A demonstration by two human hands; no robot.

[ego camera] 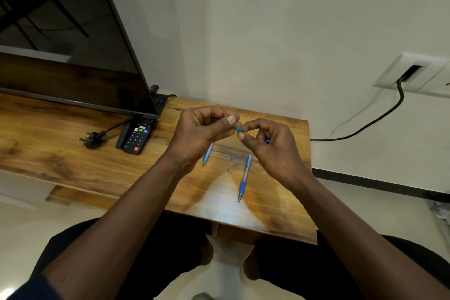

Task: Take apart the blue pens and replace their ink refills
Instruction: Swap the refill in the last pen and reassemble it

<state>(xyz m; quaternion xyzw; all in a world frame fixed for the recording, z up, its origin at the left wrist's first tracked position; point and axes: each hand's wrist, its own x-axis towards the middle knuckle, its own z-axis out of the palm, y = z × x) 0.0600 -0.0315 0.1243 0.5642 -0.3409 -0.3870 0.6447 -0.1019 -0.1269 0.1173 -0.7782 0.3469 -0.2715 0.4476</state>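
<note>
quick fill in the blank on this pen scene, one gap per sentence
1. The left hand pinches a thin dark rod; the remote lies to that hand's ____.
2. The right hand pinches a small blue-green piece ____ the table.
3. The complete blue pen lies nearer the ____ hand.

Missing words: left; above; right

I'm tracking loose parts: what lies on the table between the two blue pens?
Head view: two tiny greyish pieces lie between the left pen and the right pen; too small to identify.
</note>
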